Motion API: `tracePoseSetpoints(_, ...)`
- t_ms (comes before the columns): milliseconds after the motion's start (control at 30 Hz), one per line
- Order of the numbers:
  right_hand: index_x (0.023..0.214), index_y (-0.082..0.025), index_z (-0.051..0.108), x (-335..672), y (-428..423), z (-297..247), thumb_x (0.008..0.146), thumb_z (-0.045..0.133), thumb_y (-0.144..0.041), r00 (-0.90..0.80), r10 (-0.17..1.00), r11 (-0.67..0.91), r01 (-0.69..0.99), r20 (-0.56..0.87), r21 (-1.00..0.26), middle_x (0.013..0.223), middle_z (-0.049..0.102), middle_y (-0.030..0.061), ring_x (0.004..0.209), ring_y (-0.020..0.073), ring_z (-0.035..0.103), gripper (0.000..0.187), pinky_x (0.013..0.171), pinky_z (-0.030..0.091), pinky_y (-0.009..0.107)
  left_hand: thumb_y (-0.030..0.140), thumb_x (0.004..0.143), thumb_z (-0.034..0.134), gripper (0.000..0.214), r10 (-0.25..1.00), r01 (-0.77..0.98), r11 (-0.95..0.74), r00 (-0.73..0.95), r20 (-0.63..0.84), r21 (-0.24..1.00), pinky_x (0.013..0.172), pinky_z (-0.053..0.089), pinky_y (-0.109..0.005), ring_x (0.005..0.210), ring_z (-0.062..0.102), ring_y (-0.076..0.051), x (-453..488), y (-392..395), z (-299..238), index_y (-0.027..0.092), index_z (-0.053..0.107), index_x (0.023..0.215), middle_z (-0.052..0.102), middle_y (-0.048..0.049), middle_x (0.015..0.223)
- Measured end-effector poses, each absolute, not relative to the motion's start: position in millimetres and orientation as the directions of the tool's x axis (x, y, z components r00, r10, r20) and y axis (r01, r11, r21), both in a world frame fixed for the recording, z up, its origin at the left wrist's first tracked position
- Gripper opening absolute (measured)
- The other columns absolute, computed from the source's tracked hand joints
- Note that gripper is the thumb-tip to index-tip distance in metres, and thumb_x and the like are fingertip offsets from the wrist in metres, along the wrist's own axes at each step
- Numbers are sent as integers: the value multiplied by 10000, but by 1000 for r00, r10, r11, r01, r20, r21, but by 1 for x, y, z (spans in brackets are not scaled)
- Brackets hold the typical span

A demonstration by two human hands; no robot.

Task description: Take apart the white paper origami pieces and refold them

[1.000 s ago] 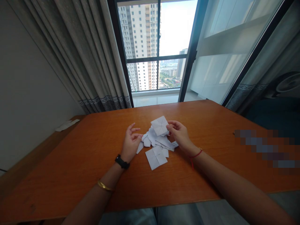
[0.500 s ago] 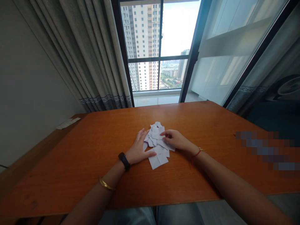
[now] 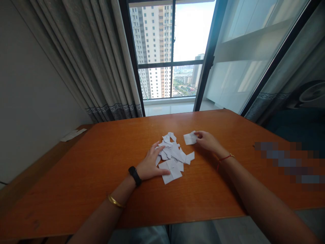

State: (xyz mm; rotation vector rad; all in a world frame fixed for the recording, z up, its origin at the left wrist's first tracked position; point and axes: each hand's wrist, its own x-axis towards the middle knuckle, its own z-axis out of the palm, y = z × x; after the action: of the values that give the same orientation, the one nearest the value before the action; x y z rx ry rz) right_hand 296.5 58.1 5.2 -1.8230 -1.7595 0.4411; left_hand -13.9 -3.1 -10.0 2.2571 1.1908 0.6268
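A heap of torn white paper pieces (image 3: 174, 154) lies on the brown wooden table (image 3: 215, 189). My left hand (image 3: 151, 162) rests at the heap's left side, fingers spread, its thumb and fingertips touching the scraps. Right of the heap's far end, a single piece of paper (image 3: 189, 138) is pinched at its right edge between the thumb and fingers of my right hand (image 3: 207, 140). That piece is apart from the heap. Whether it touches the tabletop I cannot tell.
White papers (image 3: 73, 134) lie on a ledge beyond the table's left edge. A blurred-out patch (image 3: 286, 161) covers something at the table's right. Behind the table are a grey curtain (image 3: 101, 67) and a window; a fan (image 3: 312, 93) stands at the far right.
My right hand has moved right and slightly away from me, drawing one paper piece off the heap. My left hand has stayed nearly in place.
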Motion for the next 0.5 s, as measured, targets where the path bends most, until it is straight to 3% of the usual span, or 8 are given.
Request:
tracePoseSetpoints(133, 1130, -191, 664, 263, 49, -3, 675, 561, -99, -193, 979, 184, 713, 63, -677, 762, 636, -7, 620, 123, 573, 475, 558, 416, 202, 627, 499, 801, 1189, 791, 584, -554, 592, 155, 593, 1145, 171, -553, 1431, 71, -371, -15, -4, -13, 268, 232, 1480, 61, -125, 1562)
tracePoseSetpoints(267, 1278, -166, 543, 240, 35, -6, 691, 551, -91, -382, 920, 292, 534, 82, -793, 744, 574, -21, 614, 108, 528, 591, 546, 412, 193, 604, 503, 813, 1196, 787, 576, -566, 590, 180, 590, 1146, 186, -537, 1428, 94, -362, -14, -3, -14, 265, 219, 1484, 75, -127, 1555)
tracePoseSetpoints(400, 1368, -148, 420, 241, 30, -1, 730, 545, -119, -397, 918, 261, 566, 19, -782, 726, 588, -17, 622, 127, 544, 651, 553, 417, 211, 565, 544, 815, 1141, 785, 561, -586, 574, 236, 585, 1153, 200, -504, 1423, 134, -342, -13, -3, -12, 254, 237, 1477, 100, -127, 1549)
tracePoseSetpoints(500, 1332, -173, 469, 248, 32, 5, 763, 569, -193, -268, 962, 239, 719, 57, -652, 747, 626, 4, 648, 147, 571, 579, 602, 425, 239, 530, 629, 782, 1024, 783, 563, -602, 554, 282, 566, 1156, 205, -479, 1422, 159, -311, -13, -4, -8, 262, 259, 1468, 123, -116, 1547)
